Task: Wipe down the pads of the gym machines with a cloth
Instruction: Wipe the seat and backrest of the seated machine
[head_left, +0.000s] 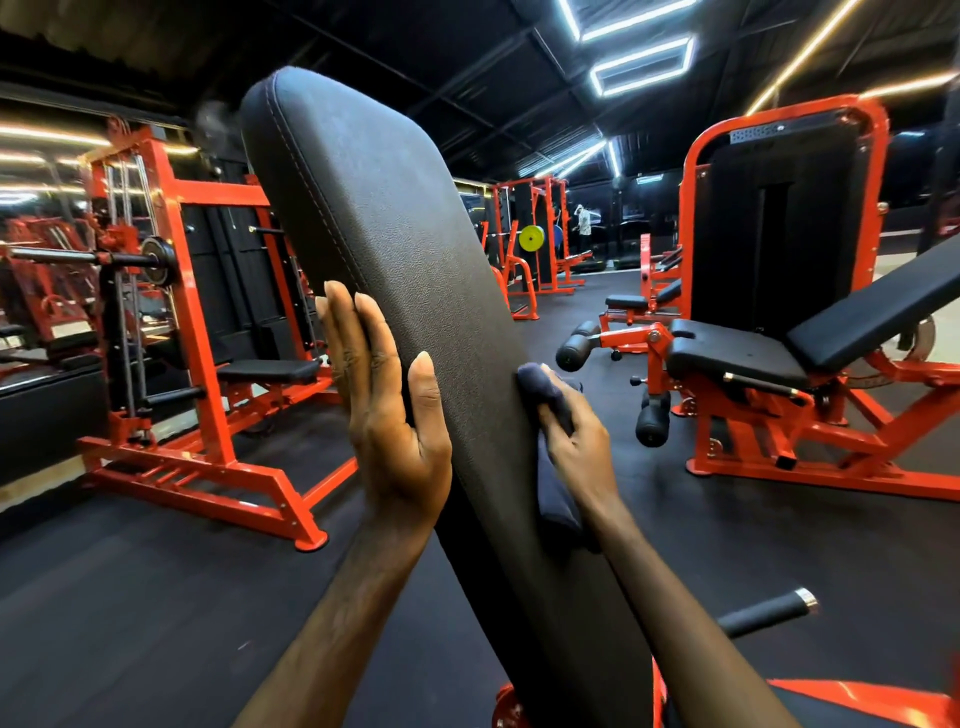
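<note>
Wiping is under way: right hand (576, 441) pinches a dark blue cloth (550, 415) against the tall black padded backrest (415, 249); left hand (384, 405), fingers spread flat, steadies it. Other machines' pads remain.

Gym hall, dim. Floor (156, 597): dark rubber matting throughout. Ceiling (467, 62): black, exposed beams, with white rectangular strip lights (641, 65) and warm linear strips to the right. Left: orange cable rack (197, 322) with barbell (93, 257). Right: orange leg machine (779, 332), black upholstery. Far centre: orange squat rack (540, 234) bearing a yellow weight plate (531, 238).
</note>
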